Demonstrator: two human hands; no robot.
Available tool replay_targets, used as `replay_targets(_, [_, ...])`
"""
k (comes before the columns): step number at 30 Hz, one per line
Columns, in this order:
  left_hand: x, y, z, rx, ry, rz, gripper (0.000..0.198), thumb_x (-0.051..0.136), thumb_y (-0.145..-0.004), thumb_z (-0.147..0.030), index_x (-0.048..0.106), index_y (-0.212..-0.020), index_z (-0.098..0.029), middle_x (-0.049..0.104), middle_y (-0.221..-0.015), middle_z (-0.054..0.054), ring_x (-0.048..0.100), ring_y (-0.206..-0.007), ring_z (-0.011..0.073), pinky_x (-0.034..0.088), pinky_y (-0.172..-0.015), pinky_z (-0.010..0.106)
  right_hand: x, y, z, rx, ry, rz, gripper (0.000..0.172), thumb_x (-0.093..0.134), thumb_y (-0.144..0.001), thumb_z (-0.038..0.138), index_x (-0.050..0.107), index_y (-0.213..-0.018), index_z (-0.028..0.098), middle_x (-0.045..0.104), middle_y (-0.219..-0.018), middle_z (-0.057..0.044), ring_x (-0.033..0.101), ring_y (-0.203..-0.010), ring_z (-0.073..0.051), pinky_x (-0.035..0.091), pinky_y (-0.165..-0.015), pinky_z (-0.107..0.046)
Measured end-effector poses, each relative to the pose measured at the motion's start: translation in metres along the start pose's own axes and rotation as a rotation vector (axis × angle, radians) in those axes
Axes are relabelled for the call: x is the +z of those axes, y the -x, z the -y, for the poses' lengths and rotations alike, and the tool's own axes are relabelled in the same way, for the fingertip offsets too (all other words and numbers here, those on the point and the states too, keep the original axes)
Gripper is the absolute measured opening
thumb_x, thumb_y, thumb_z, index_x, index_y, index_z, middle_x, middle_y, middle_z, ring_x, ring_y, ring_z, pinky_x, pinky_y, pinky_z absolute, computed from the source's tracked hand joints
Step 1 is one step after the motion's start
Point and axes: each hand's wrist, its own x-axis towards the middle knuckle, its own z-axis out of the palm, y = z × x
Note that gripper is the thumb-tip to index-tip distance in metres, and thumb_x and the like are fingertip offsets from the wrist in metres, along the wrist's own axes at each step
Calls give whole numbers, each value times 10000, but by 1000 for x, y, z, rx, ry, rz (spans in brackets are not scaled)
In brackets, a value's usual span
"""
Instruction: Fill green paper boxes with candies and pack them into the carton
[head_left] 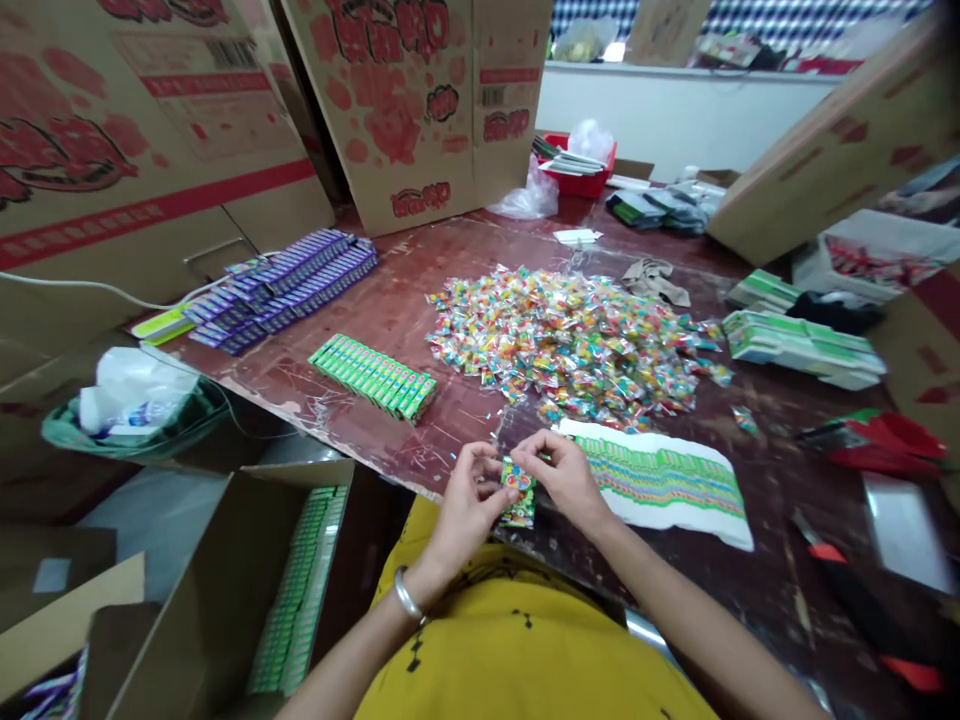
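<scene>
A small green printed candy box (pixel 517 508) is upright between my hands at the table's near edge. My left hand (pixel 474 492) grips its left side, thumb across the front. At its top, the fingers of my right hand (pixel 556 472) are pinched together on the upper edge. Right of my hands lies a fanned row of flat green cartons (pixel 667 480) on white paper. Just beyond is a large heap of small clear packets of colourful candy (pixel 562 340). To the left, a row of filled green boxes (pixel 373 376) lies on the table.
Stacked purple boxes (pixel 285 290) stand at the table's left. Large cardboard cartons (pixel 405 110) rise behind. Below left, an open carton (pixel 202 590) holds rows of green boxes. A utility knife (pixel 862 600) and stacked flat green cartons (pixel 802 345) lie right. A red bin (pixel 581 182) is far back.
</scene>
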Motion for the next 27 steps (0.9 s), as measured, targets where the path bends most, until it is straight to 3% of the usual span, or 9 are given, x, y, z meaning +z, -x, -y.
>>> replay_targets(4, [-5,0,-1,17,-164,18,505,697,-785,-192,430,-1209,-252,527,-1037,12,610,-756,102,515,-711,250,-7,-11,2,124,-31,79,316,799,-666,407,657,-790,152,687,-802,-31,619,-732,-144,495,-684,-263])
replay_targets(9, [-8,-1,-3,14,-187,91,552,668,-808,-189,439,-1306,-256,556,-1057,36,620,-761,126,520,-706,266,-9,-20,0,173,-68,103,328,801,-651,429,638,-672,145,674,-728,-28,594,-677,-135,474,-649,-262])
replay_targets(13, [-10,-2,-3,2,-141,97,446,656,-820,-196,518,-1242,-234,576,-1032,33,609,-791,130,507,-716,248,-8,-11,7,12,120,73,302,658,-821,436,636,-706,158,677,-826,-48,613,-746,-145,494,-711,-282])
replay_targets(16, [-13,-5,-1,-7,-77,51,390,682,-805,-219,529,-1163,-210,596,-1015,35,614,-848,147,507,-729,240,-9,0,13,-146,338,198,293,647,-831,456,664,-960,194,655,-1100,-75,622,-996,-192,513,-869,-334])
replay_targets(19, [-17,-11,2,-16,-25,1,380,693,-792,-235,509,-1122,-198,612,-1021,42,621,-877,156,516,-738,247,-10,4,11,-330,644,327,732,800,-668,440,521,-1307,220,483,-1405,-107,444,-1311,-276,402,-1094,-446])
replay_targets(22, [-22,-17,5,21,-39,-52,402,689,-788,-246,488,-1132,-197,627,-1032,53,627,-917,167,519,-776,268,-4,0,1,-501,844,299,789,746,-725,391,413,-1406,171,420,-1462,-135,328,-1400,-284,303,-1172,-479])
replay_targets(24, [-27,-23,5,60,-153,-85,395,683,-792,-259,488,-1130,-196,640,-1021,59,637,-897,175,523,-786,293,2,-5,-5,-556,891,257,798,707,-764,417,368,-1435,151,407,-1472,-143,309,-1413,-284,300,-1177,-482])
replay_targets(27, [-42,-38,-1,189,-638,-182,250,626,-837,-265,542,-1065,-204,647,-1004,65,631,-917,211,508,-838,352,8,-12,-7,-548,919,202,952,714,-751,488,235,-1506,163,326,-1527,-138,269,-1435,-300,315,-1170,-497])
